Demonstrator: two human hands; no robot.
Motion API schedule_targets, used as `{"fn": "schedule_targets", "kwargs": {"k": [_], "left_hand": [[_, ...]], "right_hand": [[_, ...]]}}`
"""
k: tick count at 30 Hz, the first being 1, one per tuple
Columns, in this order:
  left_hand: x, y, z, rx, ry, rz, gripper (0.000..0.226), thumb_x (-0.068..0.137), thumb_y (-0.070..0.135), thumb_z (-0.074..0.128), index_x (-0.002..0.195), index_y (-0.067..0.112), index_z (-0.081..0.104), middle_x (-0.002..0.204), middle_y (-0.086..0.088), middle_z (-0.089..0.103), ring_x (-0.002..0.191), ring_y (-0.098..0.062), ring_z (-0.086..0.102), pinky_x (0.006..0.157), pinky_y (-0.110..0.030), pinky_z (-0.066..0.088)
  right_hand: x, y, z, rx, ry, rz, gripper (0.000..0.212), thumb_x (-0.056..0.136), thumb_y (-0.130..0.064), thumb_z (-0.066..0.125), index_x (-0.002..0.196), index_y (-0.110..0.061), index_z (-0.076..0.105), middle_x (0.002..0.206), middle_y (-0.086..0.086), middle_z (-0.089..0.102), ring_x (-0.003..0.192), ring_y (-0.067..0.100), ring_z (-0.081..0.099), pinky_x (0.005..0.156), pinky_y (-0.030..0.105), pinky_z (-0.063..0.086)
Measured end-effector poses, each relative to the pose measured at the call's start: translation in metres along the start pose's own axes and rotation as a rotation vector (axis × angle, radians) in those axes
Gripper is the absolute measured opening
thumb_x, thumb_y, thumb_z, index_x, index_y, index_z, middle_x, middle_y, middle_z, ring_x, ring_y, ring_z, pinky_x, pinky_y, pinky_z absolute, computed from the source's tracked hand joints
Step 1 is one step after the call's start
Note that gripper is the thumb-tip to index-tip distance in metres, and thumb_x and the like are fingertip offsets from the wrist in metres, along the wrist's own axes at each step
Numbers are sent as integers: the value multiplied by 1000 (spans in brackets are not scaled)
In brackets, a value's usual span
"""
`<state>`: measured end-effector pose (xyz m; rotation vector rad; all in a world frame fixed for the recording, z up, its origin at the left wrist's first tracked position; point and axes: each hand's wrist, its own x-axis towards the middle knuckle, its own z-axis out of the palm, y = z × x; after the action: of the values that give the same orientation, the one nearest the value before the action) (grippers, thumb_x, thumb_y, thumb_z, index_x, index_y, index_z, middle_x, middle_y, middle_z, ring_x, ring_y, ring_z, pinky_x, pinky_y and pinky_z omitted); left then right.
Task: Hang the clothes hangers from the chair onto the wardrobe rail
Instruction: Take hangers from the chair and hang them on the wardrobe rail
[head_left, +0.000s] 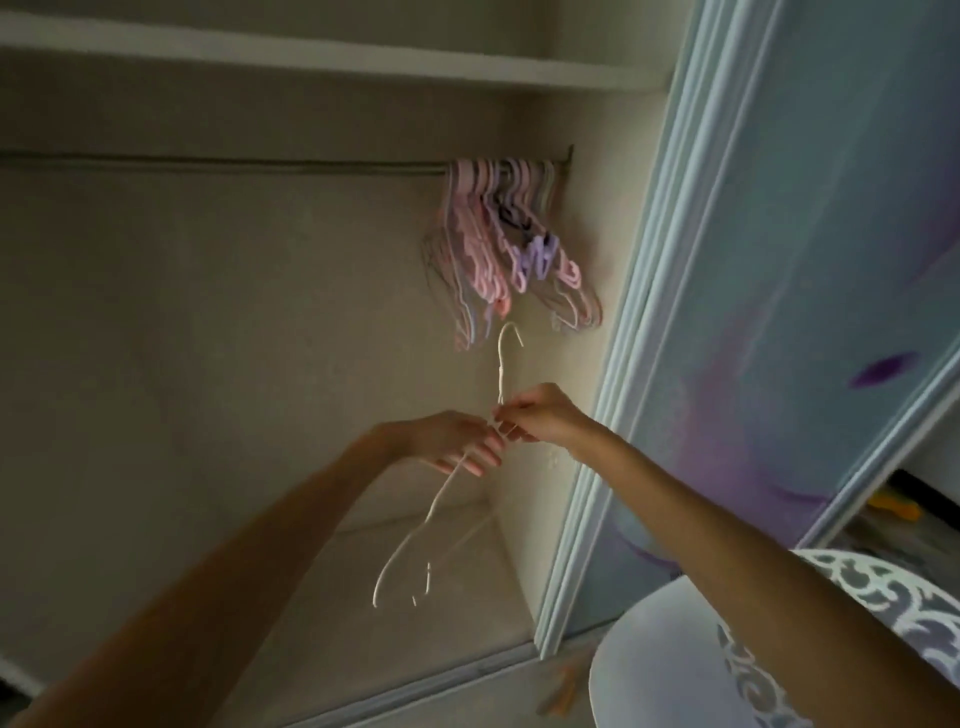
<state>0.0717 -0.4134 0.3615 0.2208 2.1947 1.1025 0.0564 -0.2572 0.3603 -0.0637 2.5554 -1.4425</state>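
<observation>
Inside the beige wardrobe (208, 338): a thin dark rail (223, 162) running across under a white shelf (311, 57). Bunched at the right end of the rail, against the side wall: pink and purple hangers (498, 244), hooked on and hanging down in a messy clump. Just beside them on the right: the sliding door (779, 260), pale blue with purple swirls. Down in the bottom right corner: the white chair (670, 670), with a grey and white patterned cloth (883, 587) on it.

Below the clump, held up in the air: one thin white hanger (447, 499), not on the rail yet. Hook pointing up, its tip close under the hanging clump but not touching. Shoulders sloping down and to the left.

Right hand (540, 415): pinched shut on the neck of the white hanger, just under the hook. Left hand (457, 441): right beside it, fingers (483, 457) loosely curled at the top of one sloping arm of the hanger. Hard to tell whether truly gripping or only touching. Both hands close together, nearly touching. Both arms bare, reaching up from the bottom of the view.
</observation>
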Motion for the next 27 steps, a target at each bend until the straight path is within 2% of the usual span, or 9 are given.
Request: {"fn": "schedule_targets", "kwargs": {"k": [4, 8, 10, 12, 15, 17, 20, 22, 27], "left_hand": [[-28, -5, -54, 87, 35, 14, 33, 100, 36, 31, 117, 26, 58, 110, 8, 62, 99, -12, 60, 78, -20, 44], [-44, -16, -129, 145, 155, 17, 36, 99, 36, 33, 119, 20, 60, 105, 9, 64, 93, -12, 62, 73, -21, 46], [-42, -22, -150, 135, 321, 90, 27, 97, 20, 42, 110, 14, 65, 94, 4, 65, 81, -12, 63, 65, -23, 47], [-43, -25, -202, 201, 594, 233, 22, 91, 8, 49, 99, 14, 69, 92, -2, 69, 80, -13, 66, 76, -33, 54], [-46, -14, -246, 452, 969, 285, 33, 89, 13, 51, 118, 23, 61, 124, 0, 61, 115, -21, 57, 97, -34, 47], [-42, -5, -275, 612, 1102, 328, 45, 88, 14, 51, 132, 23, 49, 138, -1, 48, 129, -22, 43, 102, -35, 42], [-26, 6, -308, 818, 1100, 263, 62, 91, 18, 48, 148, 18, 23, 156, -1, 18, 145, -19, 17, 115, -36, 22], [-13, 10, -320, 878, 1040, 197, 70, 93, 21, 45, 151, 18, 6, 160, 3, 0, 148, -17, 1, 119, -36, 8], [22, 9, -333, 957, 958, 109, 75, 94, 20, 42, 151, 18, -7, 159, 3, -10, 147, -17, -8, 121, -40, -2]], "right_hand": [[35, -51, 29, -103, -42, -68, 22, 87, -9, 59, 66, -8, 64, 49, -2, 62, 39, 2, 56, 50, 21, 46], [71, -106, 57, -198, -27, -138, 23, 91, -8, 53, 69, -10, 59, 60, 6, 62, 41, 6, 59, 54, 22, 51], [74, -116, 61, -229, -20, -167, 26, 93, -10, 49, 68, -14, 55, 60, 4, 62, 39, 6, 58, 48, 17, 47], [99, -147, 71, -271, 66, -221, 29, 93, -13, 49, 65, -17, 54, 59, 1, 62, 42, 6, 57, 54, 21, 48], [127, -177, 70, -356, 196, -271, 35, 92, -17, 48, 57, -20, 53, 59, 2, 64, 43, 3, 56, 71, 34, 53], [144, -198, 71, -365, 282, -304, 34, 92, -17, 49, 59, -16, 58, 73, 13, 70, 62, 20, 64, 76, 39, 54], [172, -219, 63, -380, 369, -283, 27, 93, -19, 47, 78, -8, 67, 91, 19, 71, 88, 34, 66, 79, 36, 51], [190, -223, 58, -379, 392, -247, 27, 93, -17, 42, 73, -14, 61, 92, 17, 69, 92, 36, 66, 77, 35, 51], [236, -226, 45, -389, 418, -149, 20, 91, -14, 47, 89, -5, 65, 98, 18, 71, 94, 32, 67, 84, 37, 54]]}}
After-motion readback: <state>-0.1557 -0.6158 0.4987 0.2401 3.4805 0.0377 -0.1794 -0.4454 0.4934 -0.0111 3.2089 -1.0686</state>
